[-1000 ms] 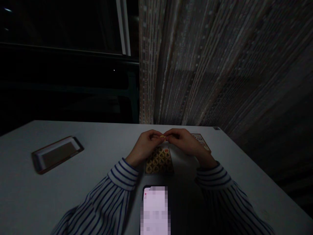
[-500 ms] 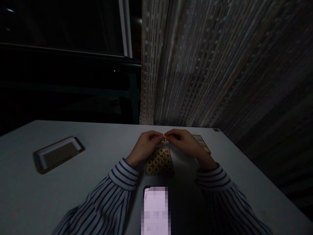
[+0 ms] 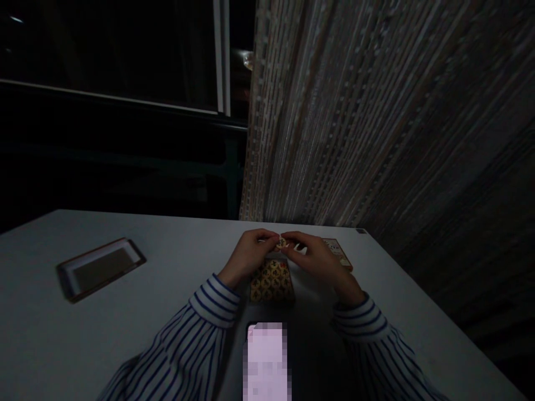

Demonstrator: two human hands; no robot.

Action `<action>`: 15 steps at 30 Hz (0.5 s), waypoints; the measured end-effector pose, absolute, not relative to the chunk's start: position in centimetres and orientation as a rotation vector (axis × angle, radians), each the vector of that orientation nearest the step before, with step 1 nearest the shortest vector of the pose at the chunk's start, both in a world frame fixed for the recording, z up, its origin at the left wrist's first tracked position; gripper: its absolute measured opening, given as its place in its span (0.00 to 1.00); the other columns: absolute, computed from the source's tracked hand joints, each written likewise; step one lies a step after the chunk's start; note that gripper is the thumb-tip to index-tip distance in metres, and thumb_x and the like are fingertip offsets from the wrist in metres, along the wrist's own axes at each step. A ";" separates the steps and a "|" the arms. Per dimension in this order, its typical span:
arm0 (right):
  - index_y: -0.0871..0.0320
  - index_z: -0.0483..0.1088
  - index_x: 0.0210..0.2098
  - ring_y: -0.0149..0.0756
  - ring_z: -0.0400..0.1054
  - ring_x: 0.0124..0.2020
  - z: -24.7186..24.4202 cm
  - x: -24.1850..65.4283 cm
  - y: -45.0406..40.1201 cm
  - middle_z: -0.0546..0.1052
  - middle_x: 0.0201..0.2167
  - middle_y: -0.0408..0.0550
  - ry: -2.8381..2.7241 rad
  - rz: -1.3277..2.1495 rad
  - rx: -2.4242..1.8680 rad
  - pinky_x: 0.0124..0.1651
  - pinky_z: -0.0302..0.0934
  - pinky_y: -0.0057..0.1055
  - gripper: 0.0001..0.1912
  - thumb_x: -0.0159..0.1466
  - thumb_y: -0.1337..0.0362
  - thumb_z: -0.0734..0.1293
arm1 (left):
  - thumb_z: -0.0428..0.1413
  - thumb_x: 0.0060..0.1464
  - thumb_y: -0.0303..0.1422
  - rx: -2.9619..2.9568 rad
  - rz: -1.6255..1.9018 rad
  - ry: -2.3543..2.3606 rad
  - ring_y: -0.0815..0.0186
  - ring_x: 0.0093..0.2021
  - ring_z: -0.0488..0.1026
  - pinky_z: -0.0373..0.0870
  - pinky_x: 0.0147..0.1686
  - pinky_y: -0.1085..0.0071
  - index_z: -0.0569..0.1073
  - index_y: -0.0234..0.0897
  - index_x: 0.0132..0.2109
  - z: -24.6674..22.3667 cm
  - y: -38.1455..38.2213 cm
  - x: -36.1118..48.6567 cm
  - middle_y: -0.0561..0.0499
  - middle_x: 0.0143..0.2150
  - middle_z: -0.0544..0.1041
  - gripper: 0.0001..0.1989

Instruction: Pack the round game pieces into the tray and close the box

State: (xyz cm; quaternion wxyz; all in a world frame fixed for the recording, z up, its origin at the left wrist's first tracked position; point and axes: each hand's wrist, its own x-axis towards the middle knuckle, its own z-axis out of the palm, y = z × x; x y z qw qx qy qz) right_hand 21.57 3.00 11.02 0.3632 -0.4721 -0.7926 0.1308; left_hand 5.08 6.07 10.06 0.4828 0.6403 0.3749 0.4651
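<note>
Between the fingertips of both hands is a round, pale Chinese chess piece [image 3: 281, 242] with a dark character on its face. My left hand [image 3: 252, 250] pinches it from the left, and my right hand [image 3: 311, 255] grips it from the right. Just below the hands lies a box of Chinese chess pieces [image 3: 271, 285], set in rows; most characters look dark, and one near the top right is red. My left fingers hide part of the box's upper left corner.
An open, shallow rectangular box lid [image 3: 102, 268] lies at the left of the white table [image 3: 179, 234]. Behind my right hand is a flat printed card or booklet [image 3: 337, 253]. A lit phone [image 3: 267, 362] lies at the near edge. A bead-like string curtain [image 3: 301, 139] hangs behind the table.
The view has tilted up slightly, so the table sits lower in the picture. Both hands keep hold of the chess piece; the right fingers have spread a little around it.
</note>
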 end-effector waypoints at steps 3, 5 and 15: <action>0.57 0.69 0.45 0.34 0.67 0.39 10.4 21.4 2.6 0.75 0.38 0.47 -2.036 0.189 -1.239 0.44 0.60 0.33 0.16 0.58 0.60 0.65 | 0.55 0.47 0.33 1.626 1.130 0.923 0.64 0.34 0.73 0.68 0.37 0.70 0.76 0.30 0.33 10.3 5.8 5.1 0.46 0.32 0.78 0.10; 0.57 0.69 0.45 0.34 0.67 0.39 10.0 21.4 2.5 0.74 0.37 0.47 -2.043 0.102 -1.240 0.44 0.59 0.33 0.15 0.59 0.61 0.65 | 0.55 0.47 0.33 1.644 1.119 0.932 0.64 0.34 0.73 0.68 0.37 0.69 0.76 0.30 0.32 10.3 5.6 5.2 0.46 0.32 0.78 0.10; 0.57 0.67 0.47 0.37 0.66 0.42 9.3 22.4 2.0 0.74 0.40 0.50 -2.092 -0.052 -1.256 0.47 0.59 0.37 0.15 0.60 0.62 0.62 | 0.54 0.48 0.34 1.562 1.195 1.022 0.65 0.32 0.74 0.69 0.36 0.68 0.74 0.31 0.37 7.8 6.6 4.5 0.46 0.34 0.77 0.12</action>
